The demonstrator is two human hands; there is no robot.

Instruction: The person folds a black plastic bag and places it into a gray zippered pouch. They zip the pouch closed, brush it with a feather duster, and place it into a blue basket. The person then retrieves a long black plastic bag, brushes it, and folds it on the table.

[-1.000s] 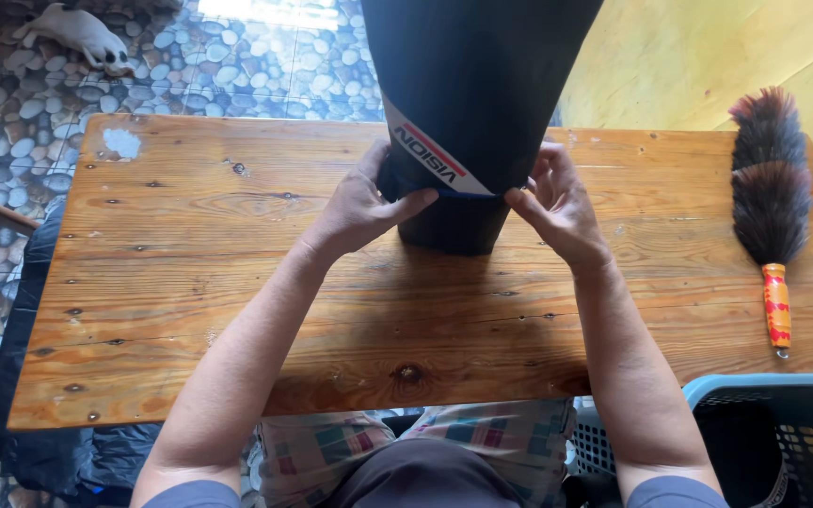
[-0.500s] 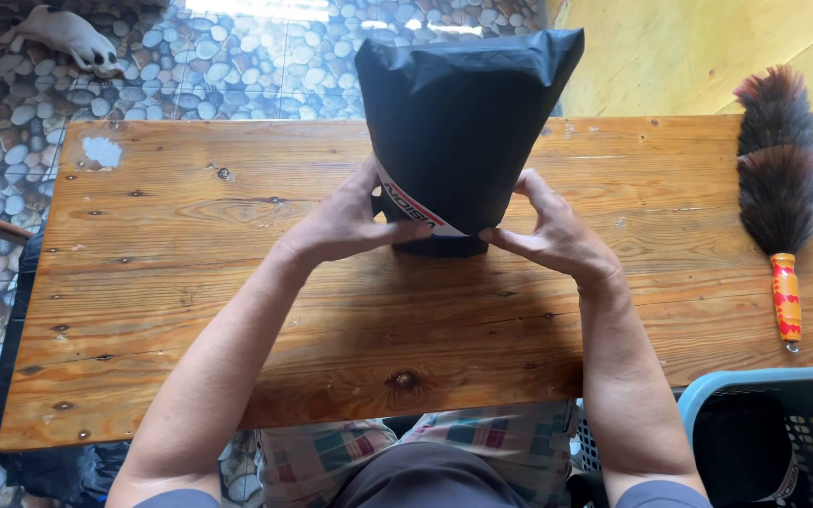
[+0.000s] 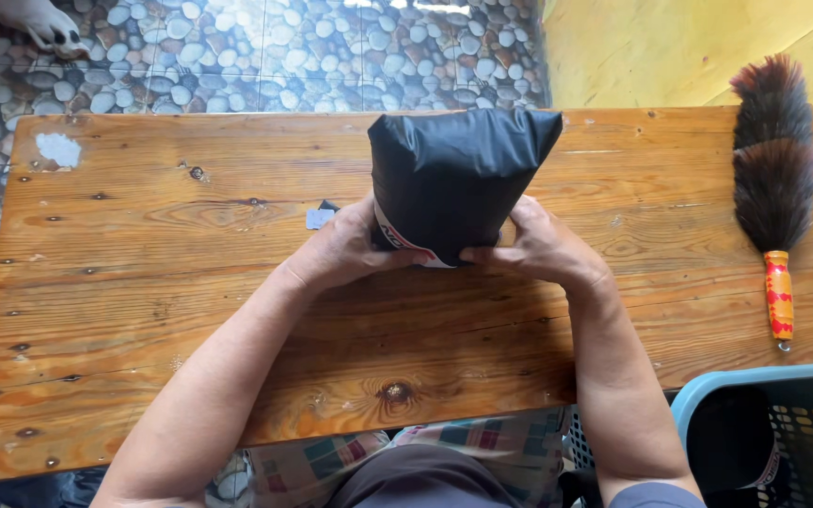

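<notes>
Two bare hands clasp a black fabric bundle standing near the middle of the wooden desk. Left hand presses its near left side, fingers closed against the cloth; right hand grips the near right side the same way. A white-and-red label shows at the bundle's lower edge. Well apart, at the desk's right end, lies a dark feather duster with an orange handle. A blue plastic basket sits below.
</notes>
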